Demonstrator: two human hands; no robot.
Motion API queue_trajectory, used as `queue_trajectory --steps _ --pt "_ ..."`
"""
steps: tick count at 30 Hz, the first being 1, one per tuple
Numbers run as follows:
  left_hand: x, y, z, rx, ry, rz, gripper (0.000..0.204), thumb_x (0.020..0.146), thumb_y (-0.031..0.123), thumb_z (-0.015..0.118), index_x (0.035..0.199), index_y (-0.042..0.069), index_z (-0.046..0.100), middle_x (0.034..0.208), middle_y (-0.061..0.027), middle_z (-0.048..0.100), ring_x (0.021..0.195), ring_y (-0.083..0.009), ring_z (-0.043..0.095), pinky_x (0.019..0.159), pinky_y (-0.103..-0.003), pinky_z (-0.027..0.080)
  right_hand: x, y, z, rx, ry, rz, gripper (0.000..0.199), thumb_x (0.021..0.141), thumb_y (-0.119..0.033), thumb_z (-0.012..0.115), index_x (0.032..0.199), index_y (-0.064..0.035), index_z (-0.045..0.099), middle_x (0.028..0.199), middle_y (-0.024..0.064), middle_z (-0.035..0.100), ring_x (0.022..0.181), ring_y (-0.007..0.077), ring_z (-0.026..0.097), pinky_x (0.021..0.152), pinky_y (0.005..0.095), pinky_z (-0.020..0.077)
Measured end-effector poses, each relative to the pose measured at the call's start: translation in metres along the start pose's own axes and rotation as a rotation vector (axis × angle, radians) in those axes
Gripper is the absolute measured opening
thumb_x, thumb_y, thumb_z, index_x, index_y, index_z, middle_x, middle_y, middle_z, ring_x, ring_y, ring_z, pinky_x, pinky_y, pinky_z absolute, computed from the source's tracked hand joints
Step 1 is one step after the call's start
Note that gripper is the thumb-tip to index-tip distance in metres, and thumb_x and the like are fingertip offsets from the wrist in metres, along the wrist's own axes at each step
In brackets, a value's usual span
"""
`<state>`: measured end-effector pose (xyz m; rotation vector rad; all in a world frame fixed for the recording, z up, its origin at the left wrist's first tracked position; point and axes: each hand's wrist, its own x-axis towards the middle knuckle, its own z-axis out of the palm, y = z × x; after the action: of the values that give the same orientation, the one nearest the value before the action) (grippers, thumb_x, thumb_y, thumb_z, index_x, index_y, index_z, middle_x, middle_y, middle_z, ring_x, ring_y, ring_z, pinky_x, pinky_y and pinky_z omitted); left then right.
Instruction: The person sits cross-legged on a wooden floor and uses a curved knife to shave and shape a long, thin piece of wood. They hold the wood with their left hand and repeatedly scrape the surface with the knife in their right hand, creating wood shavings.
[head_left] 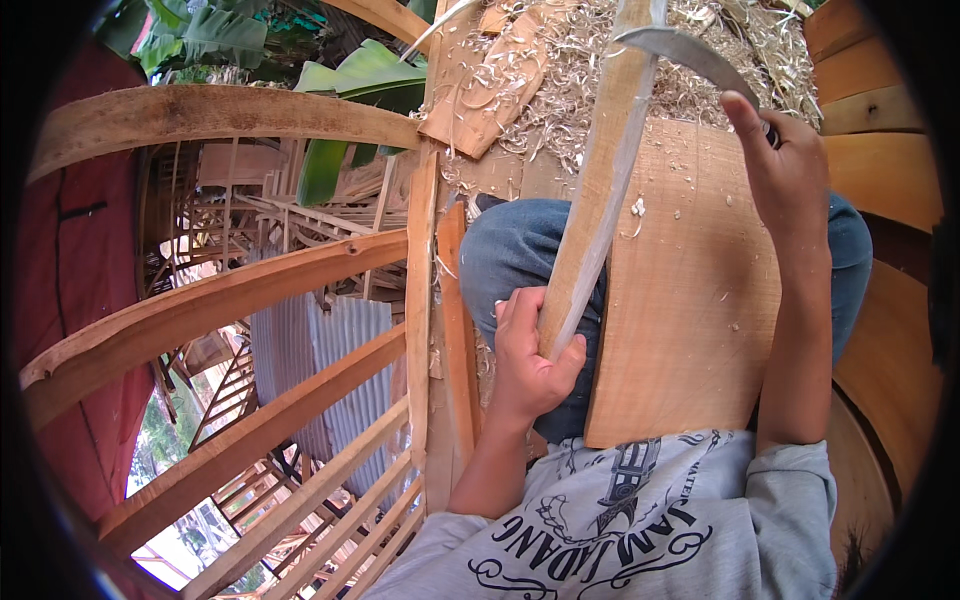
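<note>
The left hand (525, 350) has its fingers clamped around the lower end of a long wooden strip (600, 180), which slants up across a flat board (690, 300) on the person's lap. Right of the strip, the right hand (785, 165) grips the handle of a curved blade (675, 45), whose edge meets the strip's upper part. Wood shavings (560, 90) cover the floor beyond the board; left of it stand curved wooden slats (230, 290).
</note>
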<state>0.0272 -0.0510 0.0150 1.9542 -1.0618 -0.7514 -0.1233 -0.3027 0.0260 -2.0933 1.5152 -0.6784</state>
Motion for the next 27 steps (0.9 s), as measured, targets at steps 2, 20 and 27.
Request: queue_trajectory --steps 2,20,27 --pt "0.002 0.000 0.001 0.031 0.008 0.041 0.036 0.066 0.014 0.066 0.099 0.005 0.053 0.084 -0.0104 0.054 0.079 -0.0279 0.050 0.078 -0.037 0.034 0.019 0.014 -0.011 -0.011 0.033 0.023 0.074 0.080 -0.069 0.057 0.055 0.0013 0.053 0.046 0.0061 0.042 0.046 0.0161 0.044 0.047 0.0331 0.0354" --pt "0.002 -0.001 0.000 0.068 -0.016 0.040 0.041 0.068 0.014 0.067 0.103 0.001 0.051 0.082 -0.0047 0.056 0.078 -0.0152 0.047 0.091 -0.036 0.028 -0.001 0.008 0.004 -0.056 -0.050 -0.119 0.073 0.075 -0.070 0.061 0.051 -0.0017 0.049 0.044 0.0066 0.042 0.040 0.0188 0.041 0.043 0.0347 0.0335" --pt "-0.002 -0.006 -0.005 -0.091 -0.031 -0.022 0.038 0.062 0.011 0.066 0.097 0.005 0.053 0.083 -0.0091 0.052 0.076 -0.0260 0.049 0.076 -0.037 0.032 0.046 0.060 -0.020 0.033 0.096 0.113 0.075 0.080 -0.070 0.056 0.051 -0.0024 0.043 0.048 -0.0009 0.032 0.047 0.0103 0.032 0.045 0.0318 0.0258"
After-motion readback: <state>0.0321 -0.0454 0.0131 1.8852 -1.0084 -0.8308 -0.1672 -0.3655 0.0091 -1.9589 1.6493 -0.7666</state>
